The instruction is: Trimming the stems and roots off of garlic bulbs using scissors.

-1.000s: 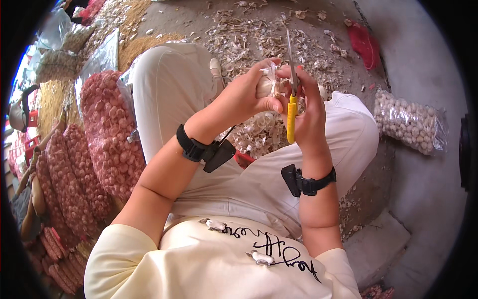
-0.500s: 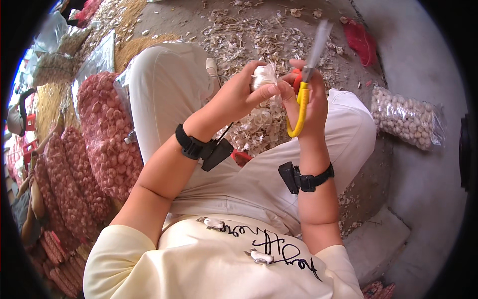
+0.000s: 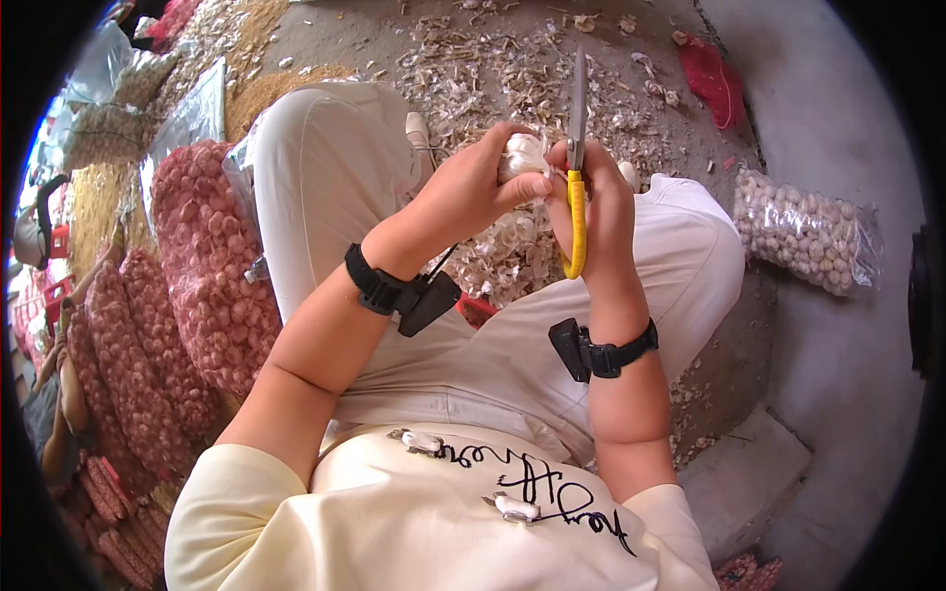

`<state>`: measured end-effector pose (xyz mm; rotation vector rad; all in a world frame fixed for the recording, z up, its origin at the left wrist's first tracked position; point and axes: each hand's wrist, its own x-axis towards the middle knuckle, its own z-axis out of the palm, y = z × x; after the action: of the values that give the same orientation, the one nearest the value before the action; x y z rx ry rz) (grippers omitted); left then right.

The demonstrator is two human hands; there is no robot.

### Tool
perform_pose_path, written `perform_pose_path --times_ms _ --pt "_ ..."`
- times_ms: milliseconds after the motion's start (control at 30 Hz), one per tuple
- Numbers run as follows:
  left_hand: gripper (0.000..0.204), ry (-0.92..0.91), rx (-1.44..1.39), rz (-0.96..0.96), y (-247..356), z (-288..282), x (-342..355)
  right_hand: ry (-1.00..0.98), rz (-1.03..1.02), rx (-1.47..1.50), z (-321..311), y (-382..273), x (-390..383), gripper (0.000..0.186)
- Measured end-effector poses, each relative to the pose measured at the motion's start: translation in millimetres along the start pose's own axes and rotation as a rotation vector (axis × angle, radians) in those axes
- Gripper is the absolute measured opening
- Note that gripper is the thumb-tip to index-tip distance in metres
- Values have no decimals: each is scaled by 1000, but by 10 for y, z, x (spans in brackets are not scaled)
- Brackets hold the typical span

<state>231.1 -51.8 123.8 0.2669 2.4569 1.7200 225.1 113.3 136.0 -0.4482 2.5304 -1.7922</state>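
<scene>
Holding a garlic bulb (image 3: pixel 525 152) in the left hand (image 3: pixel 485 182), yellow-handled scissors (image 3: pixel 576 185) in the right hand (image 3: pixel 609 205).
Just right of the bulb, the blades (image 3: pixel 578 98) could nick the left thumb (image 3: pixel 527 186) if it slips.

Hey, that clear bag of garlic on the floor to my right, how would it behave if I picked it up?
The clear bag would probably sag and shift, since its crinkled film holds many separate round bulbs. It's likely fairly heavy for its size, looking well filled. Its shine suggests it might also feel slippery.
</scene>
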Motion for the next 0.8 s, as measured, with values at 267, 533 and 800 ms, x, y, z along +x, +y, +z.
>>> perform_pose_path --times_ms 267,533,800 --pt "52 -101 -184 37 29 -2 -13 50 77 371 -7 -102 -39 14" --pt "44 -212 -614 -184 -21 -36 -14 88 359 867 -39 -115 -56 17" --pt "53 -336 -827 -271 -59 -27 55 21 249 567 -158 -9 34 20"
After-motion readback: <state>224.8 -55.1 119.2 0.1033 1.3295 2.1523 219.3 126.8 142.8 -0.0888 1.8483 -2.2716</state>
